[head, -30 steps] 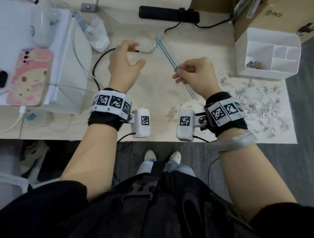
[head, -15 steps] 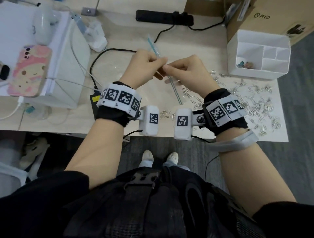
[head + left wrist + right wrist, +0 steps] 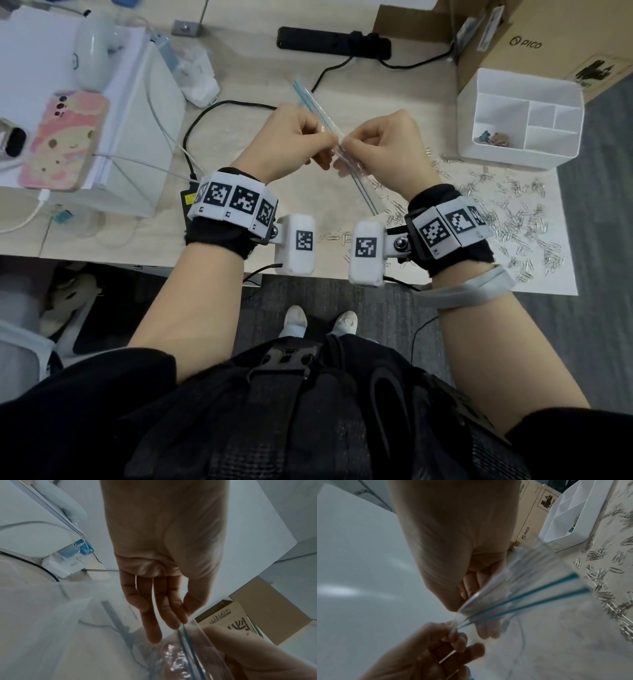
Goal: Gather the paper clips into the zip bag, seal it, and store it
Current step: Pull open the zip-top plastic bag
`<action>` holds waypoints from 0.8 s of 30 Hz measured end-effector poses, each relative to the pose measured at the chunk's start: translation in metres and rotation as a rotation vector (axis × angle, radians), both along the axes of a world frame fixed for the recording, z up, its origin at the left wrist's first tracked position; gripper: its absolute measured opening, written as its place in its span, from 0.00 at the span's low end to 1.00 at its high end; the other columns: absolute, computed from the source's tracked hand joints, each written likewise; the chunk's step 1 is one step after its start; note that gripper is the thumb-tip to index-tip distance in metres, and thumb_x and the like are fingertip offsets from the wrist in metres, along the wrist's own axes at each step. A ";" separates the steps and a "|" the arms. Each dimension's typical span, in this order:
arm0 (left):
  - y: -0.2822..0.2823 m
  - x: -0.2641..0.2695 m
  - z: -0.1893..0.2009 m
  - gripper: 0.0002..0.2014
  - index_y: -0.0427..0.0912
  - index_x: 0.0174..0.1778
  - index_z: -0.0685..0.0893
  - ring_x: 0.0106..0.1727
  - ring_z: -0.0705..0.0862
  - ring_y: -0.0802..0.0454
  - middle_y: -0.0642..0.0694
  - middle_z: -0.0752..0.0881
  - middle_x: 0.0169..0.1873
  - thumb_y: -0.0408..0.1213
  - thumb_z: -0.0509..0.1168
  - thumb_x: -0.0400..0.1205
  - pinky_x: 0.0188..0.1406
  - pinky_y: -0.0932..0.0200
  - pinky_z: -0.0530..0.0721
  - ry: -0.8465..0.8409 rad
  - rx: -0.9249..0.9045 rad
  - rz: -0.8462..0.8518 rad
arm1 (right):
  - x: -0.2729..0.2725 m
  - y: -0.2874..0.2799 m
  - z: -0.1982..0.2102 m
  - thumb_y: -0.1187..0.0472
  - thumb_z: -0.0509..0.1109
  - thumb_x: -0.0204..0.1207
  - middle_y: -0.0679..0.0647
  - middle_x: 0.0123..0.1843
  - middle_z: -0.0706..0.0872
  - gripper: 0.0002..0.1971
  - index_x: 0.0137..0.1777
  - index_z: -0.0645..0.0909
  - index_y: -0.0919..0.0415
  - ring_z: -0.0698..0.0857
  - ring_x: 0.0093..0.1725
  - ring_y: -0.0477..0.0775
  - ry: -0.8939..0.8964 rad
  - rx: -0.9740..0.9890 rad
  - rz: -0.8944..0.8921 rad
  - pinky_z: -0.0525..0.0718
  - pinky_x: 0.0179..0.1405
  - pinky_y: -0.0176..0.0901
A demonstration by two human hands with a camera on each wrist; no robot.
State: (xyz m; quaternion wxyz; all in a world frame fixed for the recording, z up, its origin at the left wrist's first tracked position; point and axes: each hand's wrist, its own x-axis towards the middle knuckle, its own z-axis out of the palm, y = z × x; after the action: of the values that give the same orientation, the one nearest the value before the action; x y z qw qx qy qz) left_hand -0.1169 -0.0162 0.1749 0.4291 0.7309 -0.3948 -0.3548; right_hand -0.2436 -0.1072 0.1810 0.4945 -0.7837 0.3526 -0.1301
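Observation:
A clear zip bag (image 3: 363, 192) with blue zip strips hangs edge-on above the table's middle. My left hand (image 3: 328, 142) pinches its top rim from the left. My right hand (image 3: 347, 146) pinches the same rim from the right, and their fingertips nearly meet. In the right wrist view the bag's (image 3: 530, 595) two blue strips fan apart from the pinch. The left wrist view shows my left fingers (image 3: 163, 615) on the strip of the bag (image 3: 188, 650). Several silver paper clips (image 3: 513, 212) lie scattered on a white sheet to the right, with a few (image 3: 334, 236) near the front edge.
A white compartment organizer (image 3: 496, 113) stands at the back right, beside a cardboard box (image 3: 555, 37). A black power strip (image 3: 332, 42) and its cable lie at the back. White boxes (image 3: 137, 144) with a pink phone (image 3: 63, 140) on top fill the left.
My left hand, open and away from the bag a second ago, came in and took hold of the rim beside my right hand. The bag rose with both hands.

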 end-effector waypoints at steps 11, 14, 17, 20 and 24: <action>0.009 0.013 0.002 0.11 0.41 0.18 0.69 0.27 0.89 0.55 0.44 0.71 0.19 0.32 0.62 0.66 0.25 0.68 0.72 -0.038 0.062 0.249 | -0.021 -0.033 -0.019 0.69 0.64 0.70 0.58 0.25 0.87 0.12 0.26 0.81 0.64 0.89 0.26 0.56 0.052 -0.136 -0.399 0.91 0.36 0.59; 0.005 0.010 0.003 0.11 0.42 0.18 0.67 0.26 0.89 0.55 0.43 0.69 0.19 0.34 0.61 0.64 0.23 0.68 0.71 -0.035 0.032 0.305 | -0.019 -0.030 -0.018 0.66 0.65 0.70 0.54 0.23 0.85 0.09 0.30 0.83 0.66 0.88 0.25 0.54 0.073 -0.201 -0.368 0.90 0.36 0.59; 0.000 0.002 0.003 0.08 0.39 0.19 0.70 0.24 0.87 0.56 0.43 0.71 0.19 0.35 0.61 0.61 0.25 0.66 0.76 -0.002 -0.018 0.278 | -0.016 -0.026 -0.016 0.59 0.68 0.65 0.56 0.29 0.88 0.07 0.41 0.82 0.62 0.89 0.27 0.53 0.096 -0.127 -0.270 0.90 0.38 0.60; -0.005 -0.004 -0.001 0.08 0.37 0.18 0.73 0.21 0.84 0.58 0.50 0.74 0.13 0.34 0.62 0.61 0.32 0.57 0.85 0.022 -0.035 0.266 | -0.012 -0.020 -0.017 0.53 0.75 0.63 0.52 0.34 0.89 0.17 0.50 0.79 0.58 0.90 0.30 0.49 0.180 -0.081 -0.139 0.90 0.40 0.56; -0.009 -0.010 -0.002 0.08 0.38 0.18 0.73 0.20 0.84 0.57 0.52 0.76 0.12 0.32 0.64 0.61 0.36 0.50 0.89 0.009 -0.030 0.276 | -0.007 -0.012 -0.018 0.58 0.78 0.62 0.54 0.34 0.89 0.15 0.48 0.80 0.59 0.89 0.29 0.51 0.287 -0.130 -0.019 0.90 0.38 0.52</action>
State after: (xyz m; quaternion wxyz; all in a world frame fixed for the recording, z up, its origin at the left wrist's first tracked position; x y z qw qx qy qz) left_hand -0.1272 -0.0254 0.1725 0.4865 0.7701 -0.2937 -0.2897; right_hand -0.2502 -0.1197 0.1627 0.3860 -0.8212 0.4180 -0.0442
